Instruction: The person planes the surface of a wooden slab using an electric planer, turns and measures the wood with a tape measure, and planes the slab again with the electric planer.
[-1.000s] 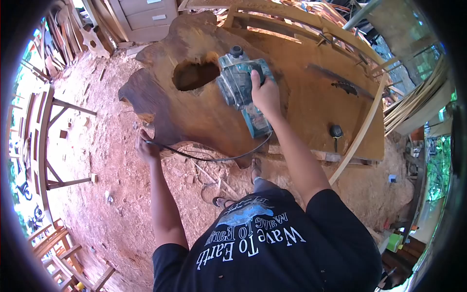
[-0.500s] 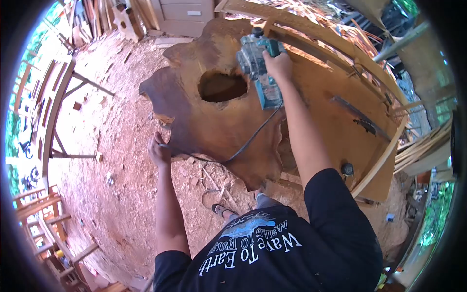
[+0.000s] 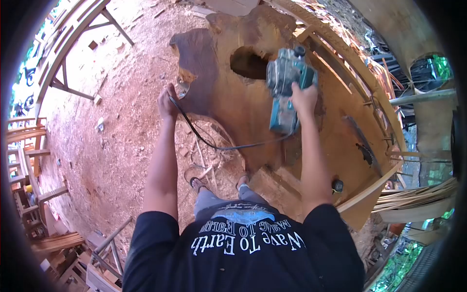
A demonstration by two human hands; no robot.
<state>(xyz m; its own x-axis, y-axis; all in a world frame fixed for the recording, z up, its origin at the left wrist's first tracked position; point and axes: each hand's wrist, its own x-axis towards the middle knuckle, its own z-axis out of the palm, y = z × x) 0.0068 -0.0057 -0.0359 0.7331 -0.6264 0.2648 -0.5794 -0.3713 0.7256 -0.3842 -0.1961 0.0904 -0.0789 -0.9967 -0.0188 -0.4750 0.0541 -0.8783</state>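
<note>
My right hand (image 3: 304, 100) is closed around the handle of a teal and grey belt sander (image 3: 284, 109), which is over the right part of a large brown wood slab (image 3: 228, 102) with a wavy edge. Left of the sander, a dark hole (image 3: 249, 63) opens in the slab. A black power cord (image 3: 219, 147) runs from the back of the sander in a loose loop to my left hand (image 3: 168, 102). Those fingers are closed on the cord, beside the slab's left edge. The sander's underside is hidden.
Right of the slab lies a broad brown board (image 3: 335, 155) with a dark slot and a small black round object (image 3: 337, 185) on it. A curved wooden frame (image 3: 372, 82) borders it. Wood chips cover the floor (image 3: 116, 141); a wooden bench frame (image 3: 63, 58) stands left.
The view has shifted, so the slab appears farther right and higher. My right hand and the sander have come nearer to me along the slab. My left hand has lifted the cord.
</note>
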